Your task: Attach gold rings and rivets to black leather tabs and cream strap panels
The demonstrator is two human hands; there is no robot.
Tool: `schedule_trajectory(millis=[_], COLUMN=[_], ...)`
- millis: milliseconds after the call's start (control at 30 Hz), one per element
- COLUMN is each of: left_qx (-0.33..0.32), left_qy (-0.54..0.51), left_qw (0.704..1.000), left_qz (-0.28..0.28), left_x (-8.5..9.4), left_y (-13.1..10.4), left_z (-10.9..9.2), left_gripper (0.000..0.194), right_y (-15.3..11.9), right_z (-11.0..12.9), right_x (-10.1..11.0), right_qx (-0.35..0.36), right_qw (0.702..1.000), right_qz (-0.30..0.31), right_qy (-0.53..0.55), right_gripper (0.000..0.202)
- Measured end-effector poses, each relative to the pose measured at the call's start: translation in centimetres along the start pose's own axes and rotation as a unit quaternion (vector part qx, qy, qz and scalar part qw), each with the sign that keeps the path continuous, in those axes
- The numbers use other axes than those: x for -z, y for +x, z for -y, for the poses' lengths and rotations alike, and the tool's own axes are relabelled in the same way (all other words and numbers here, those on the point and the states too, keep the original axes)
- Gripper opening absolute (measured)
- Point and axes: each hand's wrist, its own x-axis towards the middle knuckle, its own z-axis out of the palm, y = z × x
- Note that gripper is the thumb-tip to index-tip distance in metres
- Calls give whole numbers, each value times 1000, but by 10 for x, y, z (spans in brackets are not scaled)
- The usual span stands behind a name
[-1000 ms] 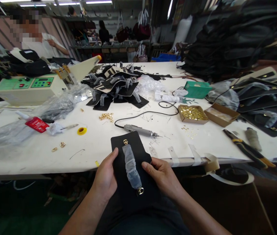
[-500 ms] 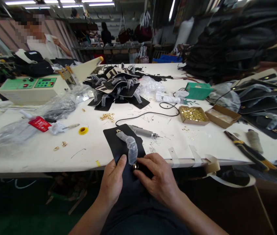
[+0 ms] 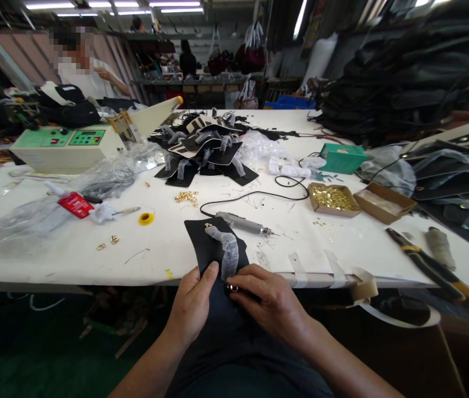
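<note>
A black bag panel (image 3: 201, 249) is held tilted at the table's front edge. On it a handle wrapped in clear plastic (image 3: 230, 255) runs between two gold fittings. My left hand (image 3: 195, 304) grips the panel's left edge, thumb on top and fingers hidden underneath. At the handle's near end, the thumb and fingers of my right hand (image 3: 271, 298) close on the lower gold fitting (image 3: 231, 287). The upper gold fitting (image 3: 208, 225) shows at the far end. Just beyond the panel lies a grey electric screwdriver (image 3: 248, 225) with its cord trailing behind.
Several finished-looking black panels (image 3: 201, 160) are heaped mid-table. Boxes of gold pieces (image 3: 333, 200), black-and-yellow pliers (image 3: 425, 265) and more panels are to the right. On the left are a red glue bottle (image 3: 74, 204), yellow tape roll (image 3: 146, 219) and a control box (image 3: 66, 152).
The view has shifted slightly, so the scene sits farther right. Both hands keep hold of the panel, and the lower gold fitting looks turned a little between my right fingers.
</note>
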Motion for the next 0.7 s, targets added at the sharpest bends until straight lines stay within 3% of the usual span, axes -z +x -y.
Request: schedule_trajectory(millis=[133, 267, 367, 567, 700], left_qx=[54, 76, 60, 0, -13], left_qy=[-72, -109, -106, -66, -85], left_qw=[995, 989, 991, 996, 992], left_qz=[44, 72, 52, -64, -88], left_x=[0, -2, -5, -11, -16], left_y=[1, 0, 0, -2, -4], left_z=[-3, -6, -5, 0, 0], left_gripper=[45, 41, 37, 33, 30], right_y=[10, 18, 17, 9, 7], right_z=[-5, -10, -12, 0, 3], right_x=[16, 21, 13, -7, -14], right_qx=[95, 141, 139, 60, 44], right_qw=[988, 978, 979, 984, 980], right_qz=[66, 85, 59, -37, -96], right_qy=[-99, -129, -135, -163, -170], right_gripper=[22, 22, 23, 21, 16])
